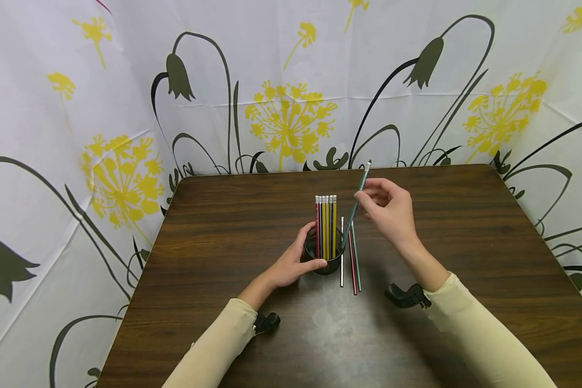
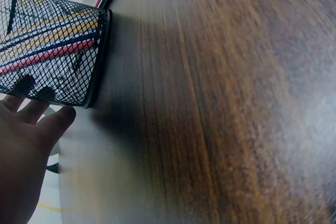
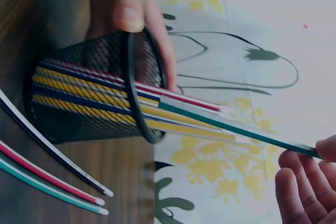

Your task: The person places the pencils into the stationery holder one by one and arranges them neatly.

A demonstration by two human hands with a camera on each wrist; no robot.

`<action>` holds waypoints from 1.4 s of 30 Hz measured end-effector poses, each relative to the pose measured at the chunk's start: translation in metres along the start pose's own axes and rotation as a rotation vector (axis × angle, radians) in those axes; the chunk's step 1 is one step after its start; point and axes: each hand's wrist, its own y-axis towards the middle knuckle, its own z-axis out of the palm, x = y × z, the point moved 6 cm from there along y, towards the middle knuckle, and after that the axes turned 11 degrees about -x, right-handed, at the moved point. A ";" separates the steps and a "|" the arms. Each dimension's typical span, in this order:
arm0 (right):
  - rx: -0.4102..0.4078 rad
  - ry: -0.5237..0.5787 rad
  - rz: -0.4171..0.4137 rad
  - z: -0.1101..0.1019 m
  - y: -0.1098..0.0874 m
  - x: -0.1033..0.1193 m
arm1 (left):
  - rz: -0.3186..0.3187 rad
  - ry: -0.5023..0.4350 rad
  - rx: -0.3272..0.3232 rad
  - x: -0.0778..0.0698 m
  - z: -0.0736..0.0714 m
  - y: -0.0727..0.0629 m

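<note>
My left hand (image 1: 288, 265) holds the black mesh pencil cup (image 2: 58, 90) from its left side, with the thumb near the rim. Several pencils (image 1: 326, 226), in yellow, dark blue and red with white erasers, stand in it. Between thumb and fingers, my right hand (image 1: 390, 210) pinches a green pencil (image 3: 236, 128) near its eraser end, above and right of the cup. The pencil slants down, its lower end at the cup's opening; how far inside is unclear. Beside the cup lie a dark-and-white pencil (image 3: 63, 148), a red pencil (image 3: 50, 174) and another green pencil (image 3: 52, 191).
The cup stands on a dark wood-grain table (image 1: 213, 226). Behind the table's far edge hangs a white curtain (image 1: 203, 108) printed with yellow and dark green flowers. A black wrist device (image 1: 407, 296) sits below the right forearm, another (image 1: 268, 322) by the left sleeve.
</note>
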 end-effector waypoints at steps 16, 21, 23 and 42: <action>0.114 -0.227 -0.182 0.031 -0.023 -0.014 | -0.001 -0.026 0.031 -0.014 -0.001 -0.001; 0.145 -0.255 -0.174 0.036 -0.028 -0.019 | -0.001 -0.045 0.044 -0.032 -0.004 -0.005; 0.153 -0.271 -0.170 0.037 -0.030 -0.022 | 0.006 -0.058 0.043 -0.034 -0.004 -0.006; 0.197 -0.315 -0.126 0.039 -0.039 -0.038 | -0.003 -0.069 0.053 -0.034 -0.003 -0.006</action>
